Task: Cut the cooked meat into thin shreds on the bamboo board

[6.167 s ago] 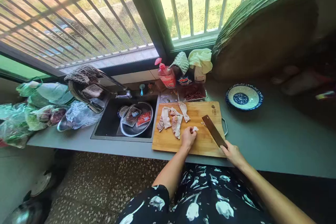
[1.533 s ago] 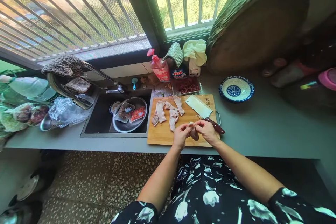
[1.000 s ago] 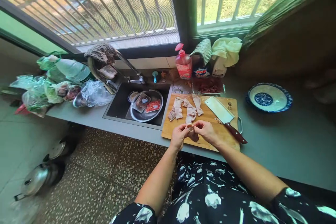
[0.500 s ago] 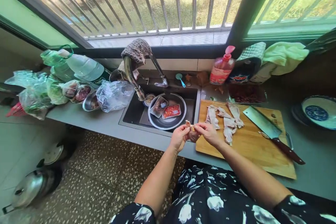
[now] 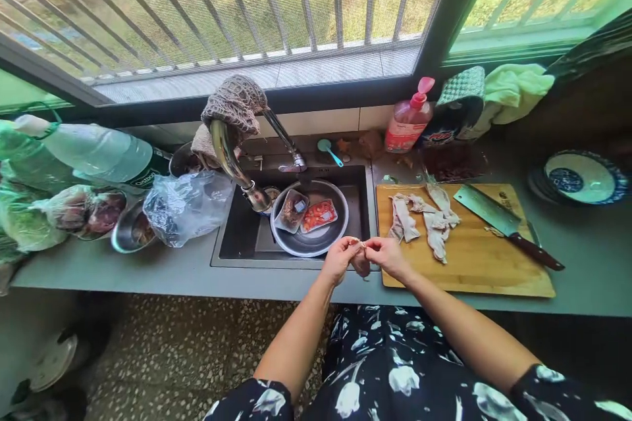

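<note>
Between my two hands, over the counter's front edge by the sink, hangs a small pinkish-brown piece of raw meat (image 5: 362,266). My left hand (image 5: 338,260) pinches it at the top left with thumb and fingers, and my right hand (image 5: 388,256) pinches it from the right. The fingertips nearly touch. Just right of them lies a wooden cutting board (image 5: 474,276) bearing several pale strips of raw meat (image 5: 435,237). A cleaver (image 5: 488,208) rests on the board's right side, its dark handle pointing toward the front right.
A metal basin (image 5: 310,252) with two wrapped food packs (image 5: 320,215) sits in the sink under the faucet (image 5: 227,154). Left are a plastic bag (image 5: 185,210), bagged produce and bottles. Behind the board stands a pink soap bottle (image 5: 409,125); bowls (image 5: 587,177) are far right.
My view has shifted, and the counter things sit differently in it. Both hands still pinch the piece of meat; its brownish part now hangs lower and shows more clearly beneath the fingers.
</note>
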Available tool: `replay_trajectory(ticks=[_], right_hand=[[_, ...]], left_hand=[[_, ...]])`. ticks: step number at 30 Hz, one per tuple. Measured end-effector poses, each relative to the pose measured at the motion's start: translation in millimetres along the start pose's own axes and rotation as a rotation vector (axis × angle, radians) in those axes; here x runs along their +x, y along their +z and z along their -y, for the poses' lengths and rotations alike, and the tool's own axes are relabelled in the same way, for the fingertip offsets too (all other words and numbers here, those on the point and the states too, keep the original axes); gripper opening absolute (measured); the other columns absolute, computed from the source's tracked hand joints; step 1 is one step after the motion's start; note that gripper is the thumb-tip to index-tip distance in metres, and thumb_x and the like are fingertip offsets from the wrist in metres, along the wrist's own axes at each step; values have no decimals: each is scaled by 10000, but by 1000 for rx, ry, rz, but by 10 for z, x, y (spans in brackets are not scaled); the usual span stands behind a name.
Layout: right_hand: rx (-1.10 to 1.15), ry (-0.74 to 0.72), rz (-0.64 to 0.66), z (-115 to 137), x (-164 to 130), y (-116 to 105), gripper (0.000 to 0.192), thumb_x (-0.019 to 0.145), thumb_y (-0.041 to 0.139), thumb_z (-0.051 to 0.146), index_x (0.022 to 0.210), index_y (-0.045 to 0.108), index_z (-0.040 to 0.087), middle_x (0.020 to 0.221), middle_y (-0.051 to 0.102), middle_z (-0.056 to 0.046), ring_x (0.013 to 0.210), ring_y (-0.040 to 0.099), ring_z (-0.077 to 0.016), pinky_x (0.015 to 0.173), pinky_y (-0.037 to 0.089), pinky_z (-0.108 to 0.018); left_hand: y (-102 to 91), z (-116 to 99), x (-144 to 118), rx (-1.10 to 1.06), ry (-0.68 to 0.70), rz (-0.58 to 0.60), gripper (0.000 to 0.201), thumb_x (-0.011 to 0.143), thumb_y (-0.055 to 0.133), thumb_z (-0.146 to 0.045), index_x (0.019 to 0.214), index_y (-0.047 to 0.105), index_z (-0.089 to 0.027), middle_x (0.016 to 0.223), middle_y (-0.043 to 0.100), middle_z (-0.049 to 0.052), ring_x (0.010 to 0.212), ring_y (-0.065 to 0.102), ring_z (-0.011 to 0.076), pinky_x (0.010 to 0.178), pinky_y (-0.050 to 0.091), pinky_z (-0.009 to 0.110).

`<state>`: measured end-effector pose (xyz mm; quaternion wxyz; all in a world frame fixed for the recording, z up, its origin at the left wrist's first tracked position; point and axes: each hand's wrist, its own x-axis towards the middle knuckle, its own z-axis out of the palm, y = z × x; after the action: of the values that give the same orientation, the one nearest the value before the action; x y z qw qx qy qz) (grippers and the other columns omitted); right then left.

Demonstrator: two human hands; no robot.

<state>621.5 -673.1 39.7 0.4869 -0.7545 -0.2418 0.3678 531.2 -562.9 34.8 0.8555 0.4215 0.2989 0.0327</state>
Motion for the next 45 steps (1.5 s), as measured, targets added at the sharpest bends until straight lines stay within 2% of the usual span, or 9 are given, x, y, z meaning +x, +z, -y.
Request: replay_trajectory(ticks=[7, 13, 19, 22, 26, 34, 36, 40, 45], right_hand=[[157, 124, -100, -230, 95, 108, 138, 607, 518, 256, 603, 609, 153, 502, 545, 28, 465, 455, -85, 438, 345, -177], [308, 146, 45, -188, 72, 10, 267, 684, 492, 382, 665, 606, 141, 535, 561, 7, 439, 460, -76, 423, 366, -177], [208, 158, 35, -127, 48, 23, 147, 625, 552, 292, 644, 583, 149, 494, 538, 27, 415, 444, -72, 400, 355, -169], [166, 148, -15, -160, 48, 78, 145, 622, 534, 278, 651, 592, 147, 501, 534, 29, 420, 434, -72, 397, 340, -168], [91, 112, -122, -221, 41, 155, 187, 643, 502, 292, 690, 618, 152, 512, 534, 29, 446, 434, -79, 417, 341, -171], [101, 115, -240, -332, 122, 242, 196, 662, 438, 288, 655, 590, 165, 557, 548, 14, 500, 457, -94, 446, 353, -180], [174, 125, -218, -332, 150, 236, 198, 671, 436, 304, 643, 572, 163, 529, 524, 22, 470, 437, -86, 435, 346, -181], [349, 141, -66, -274, 161, 160, 272, 694, 480, 403, 699, 579, 149, 509, 515, 26, 426, 426, -76, 409, 343, -183], [278, 131, -11, -154, 138, 34, 259, 659, 562, 402, 663, 580, 144, 514, 521, 28, 439, 438, -69, 422, 349, -177]], left_hand=[[4, 175, 101, -122, -103, -3, 382, 568, 722, -410, 707, 525, -114, 626, 537, -2, 515, 466, 68, 520, 346, 185], [-8, 250, 118, -90, -121, -68, 402, 578, 698, -455, 703, 526, -114, 638, 556, 14, 518, 491, 83, 514, 349, 193], [-10, 196, 110, -6, -81, -46, 415, 550, 712, -453, 694, 514, -118, 594, 530, -11, 503, 471, 74, 513, 348, 188], [-24, 193, 115, 4, -82, -26, 409, 560, 708, -449, 703, 507, -122, 599, 530, -8, 503, 471, 78, 503, 345, 189], [-22, 206, 116, 2, -83, -73, 427, 540, 716, -459, 687, 491, -126, 571, 502, -24, 469, 440, 65, 475, 325, 182], [8, 286, 193, -131, -100, -103, 431, 517, 737, -434, 691, 497, -121, 598, 520, -13, 512, 473, 74, 506, 353, 190], [5, 291, 215, -171, -106, -106, 426, 526, 733, -434, 691, 493, -124, 602, 532, -6, 516, 488, 83, 522, 372, 203], [-21, 272, 238, -198, -125, -81, 418, 562, 707, -454, 713, 502, -122, 637, 564, 19, 534, 520, 104, 544, 398, 228], [-23, 260, 251, -180, -76, -106, 393, 570, 711, -430, 690, 501, -120, 620, 551, -4, 518, 494, 74, 531, 374, 195]])
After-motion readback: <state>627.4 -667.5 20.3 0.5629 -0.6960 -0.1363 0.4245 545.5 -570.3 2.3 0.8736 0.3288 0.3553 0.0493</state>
